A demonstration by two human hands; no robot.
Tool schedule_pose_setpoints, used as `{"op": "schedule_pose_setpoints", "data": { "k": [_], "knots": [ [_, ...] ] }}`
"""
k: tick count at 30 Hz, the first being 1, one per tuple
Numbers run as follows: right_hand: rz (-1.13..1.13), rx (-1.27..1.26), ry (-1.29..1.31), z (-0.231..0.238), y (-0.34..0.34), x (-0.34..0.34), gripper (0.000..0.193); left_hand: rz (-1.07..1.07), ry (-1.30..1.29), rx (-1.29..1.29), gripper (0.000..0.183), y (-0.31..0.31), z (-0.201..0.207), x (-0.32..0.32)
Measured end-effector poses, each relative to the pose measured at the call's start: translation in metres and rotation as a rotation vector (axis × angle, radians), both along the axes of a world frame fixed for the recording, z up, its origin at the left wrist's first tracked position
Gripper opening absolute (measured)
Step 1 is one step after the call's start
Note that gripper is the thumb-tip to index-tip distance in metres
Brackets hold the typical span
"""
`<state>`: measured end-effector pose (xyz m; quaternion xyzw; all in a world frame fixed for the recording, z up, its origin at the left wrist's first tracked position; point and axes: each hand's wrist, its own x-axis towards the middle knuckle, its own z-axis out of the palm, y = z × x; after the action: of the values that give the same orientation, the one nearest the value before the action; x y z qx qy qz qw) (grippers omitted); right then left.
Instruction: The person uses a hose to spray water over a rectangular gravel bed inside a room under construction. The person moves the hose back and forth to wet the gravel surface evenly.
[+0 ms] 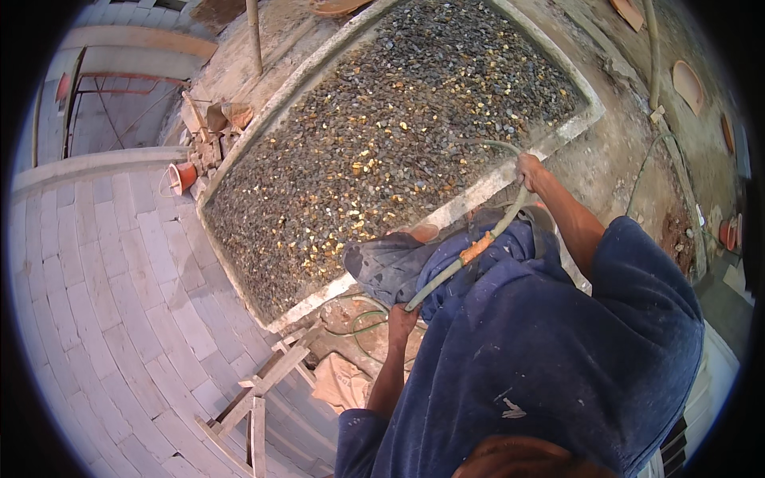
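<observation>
A green hose [510,221] runs slantwise across the front of my body, with an orange wrapping [476,248] round its middle. My right hand [529,170] is closed round it near its far end, which bends left over a bed of pebbles [382,135]. Lower down, my left hand [402,317] grips the hose beside my thigh. A light concrete rim [470,199] borders the dark, yellow-flecked pebbles. Whether water leaves the hose is hard to make out.
Left of the bed lies grey paving [119,279] with an orange bucket [183,177] and stacked bricks [209,151]. A wooden trestle [255,398] and a crumpled sack [343,381] are near my left arm. Poles [653,56] stand beyond, and loose hose [366,320] coils by my legs.
</observation>
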<state>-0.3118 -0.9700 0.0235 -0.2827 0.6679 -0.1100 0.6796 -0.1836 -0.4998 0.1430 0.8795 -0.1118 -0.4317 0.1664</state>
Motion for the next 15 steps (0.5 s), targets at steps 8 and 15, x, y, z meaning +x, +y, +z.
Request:
{"op": "schedule_pose_setpoints", "data": {
  "k": [8,15],
  "knots": [
    [0.100,0.136,0.053,-0.037,0.003,-0.021,0.012,0.018,0.015,-0.042,0.036,0.006,-0.006,0.002],
    [0.246,0.217,-0.018,0.001,0.008,0.006,0.020,-0.053,0.038,0.010,0.037,0.005,0.000,0.005]
  ]
}}
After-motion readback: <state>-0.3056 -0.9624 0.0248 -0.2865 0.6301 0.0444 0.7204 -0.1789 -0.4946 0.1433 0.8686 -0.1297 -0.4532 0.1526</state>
